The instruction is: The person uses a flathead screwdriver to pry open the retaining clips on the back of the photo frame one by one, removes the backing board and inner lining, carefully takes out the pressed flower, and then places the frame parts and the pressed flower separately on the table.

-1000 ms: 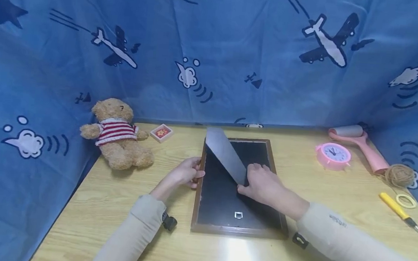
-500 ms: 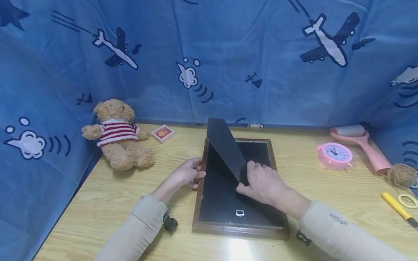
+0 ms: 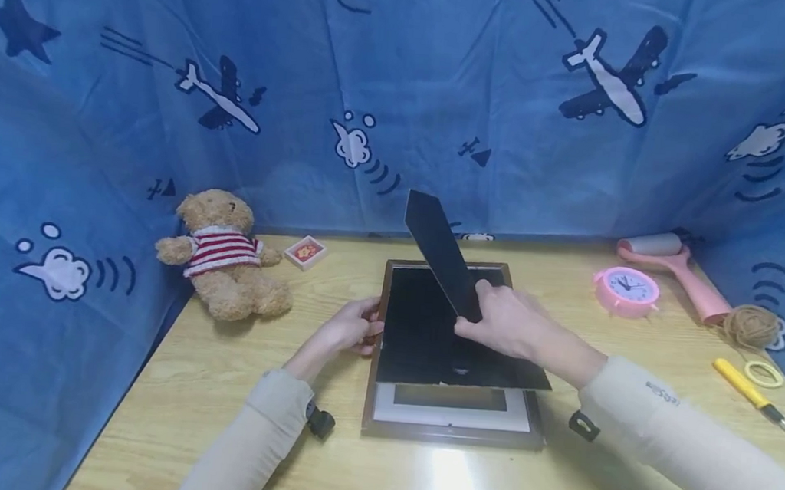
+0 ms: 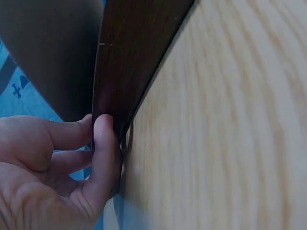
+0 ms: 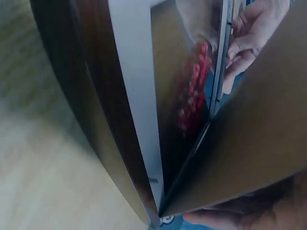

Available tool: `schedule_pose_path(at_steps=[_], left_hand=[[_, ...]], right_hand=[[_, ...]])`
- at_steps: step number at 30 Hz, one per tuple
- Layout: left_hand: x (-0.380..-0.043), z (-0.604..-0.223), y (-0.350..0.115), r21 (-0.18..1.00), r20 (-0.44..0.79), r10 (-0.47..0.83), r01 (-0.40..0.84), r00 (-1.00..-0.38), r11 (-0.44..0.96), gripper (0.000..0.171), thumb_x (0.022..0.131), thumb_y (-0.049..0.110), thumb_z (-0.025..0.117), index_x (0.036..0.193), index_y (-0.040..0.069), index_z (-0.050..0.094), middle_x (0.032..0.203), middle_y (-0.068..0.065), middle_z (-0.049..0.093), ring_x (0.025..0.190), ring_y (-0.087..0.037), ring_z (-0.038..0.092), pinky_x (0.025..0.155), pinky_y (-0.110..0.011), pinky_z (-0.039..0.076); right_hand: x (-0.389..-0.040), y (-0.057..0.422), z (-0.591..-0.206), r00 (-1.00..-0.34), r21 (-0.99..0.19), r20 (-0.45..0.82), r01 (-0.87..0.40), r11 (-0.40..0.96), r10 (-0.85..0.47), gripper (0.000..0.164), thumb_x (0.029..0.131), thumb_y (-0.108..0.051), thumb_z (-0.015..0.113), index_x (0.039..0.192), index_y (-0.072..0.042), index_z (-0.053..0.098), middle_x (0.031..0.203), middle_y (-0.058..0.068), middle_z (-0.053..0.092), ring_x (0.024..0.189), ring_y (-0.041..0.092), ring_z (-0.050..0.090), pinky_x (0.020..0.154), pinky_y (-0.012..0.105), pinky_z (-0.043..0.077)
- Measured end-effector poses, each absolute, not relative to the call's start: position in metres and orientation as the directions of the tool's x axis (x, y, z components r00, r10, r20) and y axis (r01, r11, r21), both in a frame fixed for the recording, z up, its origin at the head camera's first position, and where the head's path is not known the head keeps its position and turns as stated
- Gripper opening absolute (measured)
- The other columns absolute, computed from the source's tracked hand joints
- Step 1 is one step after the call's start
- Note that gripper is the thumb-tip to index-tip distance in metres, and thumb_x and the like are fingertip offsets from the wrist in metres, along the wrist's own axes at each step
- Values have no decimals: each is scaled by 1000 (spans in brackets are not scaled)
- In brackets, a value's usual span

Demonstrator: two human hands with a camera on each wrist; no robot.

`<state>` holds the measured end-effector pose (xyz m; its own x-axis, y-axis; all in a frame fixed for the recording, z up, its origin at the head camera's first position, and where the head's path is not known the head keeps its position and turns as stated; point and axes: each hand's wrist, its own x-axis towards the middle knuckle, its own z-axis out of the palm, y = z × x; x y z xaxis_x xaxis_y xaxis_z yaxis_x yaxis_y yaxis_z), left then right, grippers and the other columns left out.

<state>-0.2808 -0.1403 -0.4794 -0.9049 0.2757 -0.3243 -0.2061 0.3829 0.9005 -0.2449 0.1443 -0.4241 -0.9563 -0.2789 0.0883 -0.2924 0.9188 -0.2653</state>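
A brown picture frame (image 3: 454, 434) lies back side up on the table. My left hand (image 3: 348, 326) holds its left edge; in the left wrist view, thumb and fingers (image 4: 101, 153) pinch the dark frame side (image 4: 129, 57). My right hand (image 3: 514, 328) grips the black stand leg (image 3: 437, 245), which slants up from the backing board (image 3: 418, 355). The board's near edge is raised off the frame, baring a white mat (image 3: 414, 414) with a rectangular opening. In the right wrist view, the board's brown underside (image 5: 273, 129) tilts away from the frame, with right-hand fingers (image 5: 216, 218) beneath its edge.
A teddy bear (image 3: 222, 255) and a small red-and-white box (image 3: 306, 252) sit at the back left. To the right are a pink alarm clock (image 3: 627, 290), a lint roller (image 3: 697, 280), twine (image 3: 751, 327), a yellow ring (image 3: 764, 374) and a yellow-handled screwdriver (image 3: 741, 382).
My right hand has moved up with the stand leg, lifting the backing board's near edge out of the frame and uncovering the white mat. My left hand has stayed on the frame's edge.
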Motion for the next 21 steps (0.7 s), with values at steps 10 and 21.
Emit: schedule_pose_path(at_steps=[10,21], left_hand=[[-280,-481,-138,915,-311,293,-203,-904,348,67,102,-7,53,165,7,34,93,1,44,69,-13,49,53,-19,53],[-280,-478,-141,909,-311,291,-194,-905,368,67,103,-6,53,165,3,31,98,1,44,72,-12,50,57,-19,55]], right_hand=[[-229,143,-426,-966,-278,177,-231,932,-187,52,85,-52,71,101,-6,52,66,7,58,55,25,55,45,34,40],[-216,146,-416,-886,-141,355,-368,919,-300,50,87,-48,71,99,-6,47,64,4,51,53,23,53,41,33,41]])
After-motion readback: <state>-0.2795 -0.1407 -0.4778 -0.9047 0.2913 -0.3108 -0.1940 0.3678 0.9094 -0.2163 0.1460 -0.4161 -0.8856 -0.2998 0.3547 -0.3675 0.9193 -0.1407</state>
